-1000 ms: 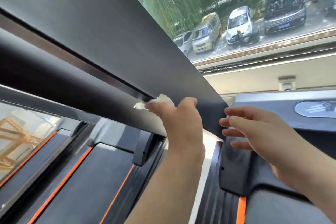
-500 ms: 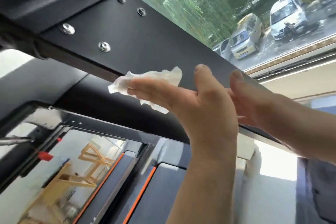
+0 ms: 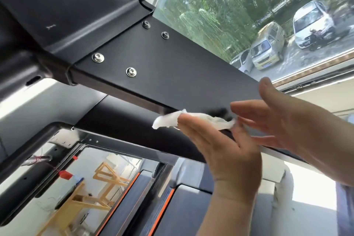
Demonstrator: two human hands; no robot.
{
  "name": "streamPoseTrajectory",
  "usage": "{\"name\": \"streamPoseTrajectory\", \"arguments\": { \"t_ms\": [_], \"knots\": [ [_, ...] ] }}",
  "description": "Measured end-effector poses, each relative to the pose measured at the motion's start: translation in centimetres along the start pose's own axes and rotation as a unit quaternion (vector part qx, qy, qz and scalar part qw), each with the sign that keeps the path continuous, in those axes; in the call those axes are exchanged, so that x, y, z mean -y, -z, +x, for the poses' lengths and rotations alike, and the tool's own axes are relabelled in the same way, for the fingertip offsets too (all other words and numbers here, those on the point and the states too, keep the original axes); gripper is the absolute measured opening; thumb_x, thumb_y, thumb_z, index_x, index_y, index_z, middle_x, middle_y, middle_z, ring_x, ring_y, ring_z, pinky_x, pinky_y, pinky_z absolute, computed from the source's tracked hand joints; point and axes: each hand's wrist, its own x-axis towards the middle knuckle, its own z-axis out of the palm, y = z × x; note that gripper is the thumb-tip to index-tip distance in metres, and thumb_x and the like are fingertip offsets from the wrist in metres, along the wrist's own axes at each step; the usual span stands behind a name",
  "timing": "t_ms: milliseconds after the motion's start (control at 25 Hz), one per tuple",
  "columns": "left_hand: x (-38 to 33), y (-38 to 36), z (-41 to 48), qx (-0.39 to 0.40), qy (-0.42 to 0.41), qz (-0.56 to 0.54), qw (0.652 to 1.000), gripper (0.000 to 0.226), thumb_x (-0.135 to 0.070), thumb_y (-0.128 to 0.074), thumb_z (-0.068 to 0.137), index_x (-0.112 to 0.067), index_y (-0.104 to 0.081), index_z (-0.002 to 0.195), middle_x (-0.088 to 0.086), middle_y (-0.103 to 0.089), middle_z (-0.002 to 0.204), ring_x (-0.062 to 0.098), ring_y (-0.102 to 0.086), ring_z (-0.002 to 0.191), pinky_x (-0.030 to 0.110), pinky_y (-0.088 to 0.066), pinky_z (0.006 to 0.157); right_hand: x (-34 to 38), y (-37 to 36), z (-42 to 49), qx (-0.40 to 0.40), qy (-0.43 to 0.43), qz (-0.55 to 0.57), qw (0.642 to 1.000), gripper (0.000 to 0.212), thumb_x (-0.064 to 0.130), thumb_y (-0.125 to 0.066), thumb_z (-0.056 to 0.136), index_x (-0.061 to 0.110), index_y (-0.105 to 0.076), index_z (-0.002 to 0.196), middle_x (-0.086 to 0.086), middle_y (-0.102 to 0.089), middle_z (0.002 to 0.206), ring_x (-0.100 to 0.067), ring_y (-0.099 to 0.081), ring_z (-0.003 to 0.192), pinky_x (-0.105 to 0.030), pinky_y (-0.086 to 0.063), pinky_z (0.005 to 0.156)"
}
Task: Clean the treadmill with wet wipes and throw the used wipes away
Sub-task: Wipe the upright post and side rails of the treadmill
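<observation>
A crumpled white wet wipe [image 3: 168, 120] lies across the straight fingers of my left hand [image 3: 222, 145], just under the treadmill's black crossbar [image 3: 182, 74]. It is slightly off the bar's lower edge. My right hand [image 3: 287, 120] is spread, and its fingertips are at the wipe's right end. I cannot tell whether they touch it. The bar is fastened by several silver bolts [image 3: 131, 72] to a black upright [image 3: 80, 9] at the upper left.
Below are treadmill decks with orange stripes [image 3: 161, 214] and a glass panel [image 3: 92, 188] showing a wooden frame. A window [image 3: 239, 15] at the upper right looks onto trees and parked cars. A white sill [image 3: 325, 90] runs under the window.
The view has swung left and up along the crossbar. My left hand has slid the wipe back to the right and lowered it off the bar. My right hand has spread beside it.
</observation>
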Motion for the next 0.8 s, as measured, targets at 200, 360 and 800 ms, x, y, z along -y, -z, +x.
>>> {"name": "streamPoseTrajectory", "arguments": {
  "t_ms": [200,360,800],
  "knots": [
    [-0.7,6.0,6.8,-0.052,-0.262,0.402,0.876,0.092,-0.041,-0.058,0.090,0.009,-0.018,0.156,0.028,-0.008,0.166,0.038,0.002,0.156,0.053,0.004,0.126,1.4,1.5,0.4,-0.083,0.020,0.026,0.996,0.065,0.065,-0.038,0.093,0.014,-0.074,0.109,-0.002,-0.075,0.115,-0.019,-0.065,0.117,-0.055,-0.044,0.107],
    [-3.5,8.1,9.8,0.109,-0.299,0.560,0.765,0.084,-0.062,-0.024,0.097,-0.008,-0.018,0.162,0.013,-0.010,0.170,0.023,0.000,0.158,0.042,-0.005,0.120,0.6,1.9,0.3,-0.088,0.003,0.012,0.996,0.071,0.071,-0.038,0.084,0.015,-0.076,0.104,-0.003,-0.076,0.113,-0.020,-0.066,0.116,-0.054,-0.046,0.105],
    [-5.1,10.1,13.6,0.144,-0.352,0.641,0.666,0.072,-0.049,-0.011,0.098,-0.017,-0.024,0.161,0.006,-0.019,0.169,0.022,-0.013,0.157,0.049,-0.003,0.124,-0.7,2.7,-0.4,-0.076,0.011,-0.007,0.997,0.066,0.080,-0.055,0.068,0.028,-0.078,0.101,0.006,-0.077,0.109,-0.012,-0.069,0.109,-0.046,-0.050,0.097]
  ]
}}
